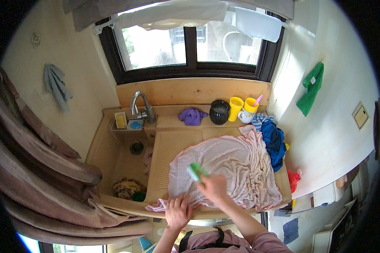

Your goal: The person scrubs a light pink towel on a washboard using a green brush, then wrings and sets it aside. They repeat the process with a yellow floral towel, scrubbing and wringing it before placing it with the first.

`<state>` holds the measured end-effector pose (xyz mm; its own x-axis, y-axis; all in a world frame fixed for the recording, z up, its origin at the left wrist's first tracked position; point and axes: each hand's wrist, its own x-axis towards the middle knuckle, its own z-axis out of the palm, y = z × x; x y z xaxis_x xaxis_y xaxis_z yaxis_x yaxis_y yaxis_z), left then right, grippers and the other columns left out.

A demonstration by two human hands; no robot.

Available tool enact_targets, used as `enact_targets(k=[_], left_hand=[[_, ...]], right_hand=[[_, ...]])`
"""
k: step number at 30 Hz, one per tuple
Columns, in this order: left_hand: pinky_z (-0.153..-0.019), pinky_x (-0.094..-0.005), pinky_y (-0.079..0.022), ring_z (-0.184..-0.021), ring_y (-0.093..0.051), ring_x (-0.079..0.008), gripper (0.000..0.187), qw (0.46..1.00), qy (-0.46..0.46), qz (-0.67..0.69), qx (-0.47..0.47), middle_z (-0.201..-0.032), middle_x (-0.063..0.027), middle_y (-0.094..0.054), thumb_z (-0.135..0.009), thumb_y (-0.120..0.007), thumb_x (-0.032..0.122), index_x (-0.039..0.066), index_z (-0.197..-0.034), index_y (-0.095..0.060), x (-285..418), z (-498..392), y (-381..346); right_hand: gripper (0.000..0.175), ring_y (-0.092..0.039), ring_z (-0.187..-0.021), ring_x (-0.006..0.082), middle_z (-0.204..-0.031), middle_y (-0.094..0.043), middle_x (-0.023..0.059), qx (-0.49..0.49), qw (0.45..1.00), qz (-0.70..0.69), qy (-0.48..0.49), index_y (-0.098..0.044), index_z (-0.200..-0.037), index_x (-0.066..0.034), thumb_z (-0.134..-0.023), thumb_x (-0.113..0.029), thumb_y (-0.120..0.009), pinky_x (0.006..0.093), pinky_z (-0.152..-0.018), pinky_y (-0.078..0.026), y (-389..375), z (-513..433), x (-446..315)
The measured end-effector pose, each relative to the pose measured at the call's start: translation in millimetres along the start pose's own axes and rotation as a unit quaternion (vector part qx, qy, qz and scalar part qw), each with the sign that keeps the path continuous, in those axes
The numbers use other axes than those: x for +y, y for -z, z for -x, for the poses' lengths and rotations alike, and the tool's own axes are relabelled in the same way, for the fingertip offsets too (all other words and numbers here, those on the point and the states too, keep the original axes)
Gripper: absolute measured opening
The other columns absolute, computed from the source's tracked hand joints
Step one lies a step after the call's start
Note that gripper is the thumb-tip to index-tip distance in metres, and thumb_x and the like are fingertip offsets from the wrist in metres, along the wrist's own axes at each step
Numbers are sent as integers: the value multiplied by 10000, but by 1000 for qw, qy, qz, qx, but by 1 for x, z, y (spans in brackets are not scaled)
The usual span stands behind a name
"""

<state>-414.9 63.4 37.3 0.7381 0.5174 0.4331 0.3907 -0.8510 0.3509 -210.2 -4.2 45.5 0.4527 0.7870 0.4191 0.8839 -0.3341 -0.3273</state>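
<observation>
A white textured cloth with a pink-red edge [209, 155] lies spread over the ribbed washboard [172, 145] of a beige sink counter. It looks damp, with many wrinkles gathered on its right side. My right hand [213, 188] grips a green scrubbing brush [198, 170], blurred by motion, above the cloth's left middle part. Its pale bristles face left and down. At the counter's front edge, my left hand [178, 211] holds the cloth's near left part down under its fingers. A bunched corner of the cloth sticks out left of that hand.
Left is a sink basin [120, 167] holding wet fabric [129, 188], beneath a chrome faucet [142, 104] and soap rack [125, 126]. Along the back stand a purple cloth [192, 116], black pot [219, 112], yellow cup [235, 109] and mug [247, 116]. Blue fabric [273, 142] lies right.
</observation>
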Motion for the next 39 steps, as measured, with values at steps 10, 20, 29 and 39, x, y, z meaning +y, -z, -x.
enact_targets(k=[10, 20, 29, 39], left_hand=[[-796, -472, -507, -898, -635, -307, 227, 999, 14, -1, 39, -978, -73, -675, -837, -740, 282, 135, -1011, -736, -3, 5, -10], [-744, -428, -499, -818, -630, -267, 215, 997, 13, -1, 77, -919, -25, -681, -817, -759, 352, 156, -902, -735, -2, 4, -13], [-749, -421, -496, -826, -636, -262, 190, 997, 26, -6, 72, -916, -20, -685, -811, -757, 328, 160, -896, -730, -1, 7, -13], [-732, -422, -508, -817, -643, -261, 203, 996, 32, 1, 82, -913, -32, -694, -801, -767, 329, 153, -897, -735, -3, 5, -13]], right_hand=[[327, -643, -638, 239, -669, -635, 43, -30, 990, 141, 7, -773, -1208, -219, -906, -345, -763, 506, -735, -467, -19, -36, 70], [332, -631, -664, 221, -710, -626, 43, -150, 977, -36, 146, -794, -1179, -245, -873, -374, -790, 472, -722, -479, -8, 1, 15], [338, -663, -721, 308, -774, -661, 111, -41, 993, 105, -31, -784, -1167, -214, -864, -362, -789, 507, -686, -464, -22, -62, 82], [480, -645, -694, 250, -766, -617, 29, -174, 956, -5, 236, -732, -1303, -289, -844, -405, -809, 462, -749, -465, -28, -29, 10]])
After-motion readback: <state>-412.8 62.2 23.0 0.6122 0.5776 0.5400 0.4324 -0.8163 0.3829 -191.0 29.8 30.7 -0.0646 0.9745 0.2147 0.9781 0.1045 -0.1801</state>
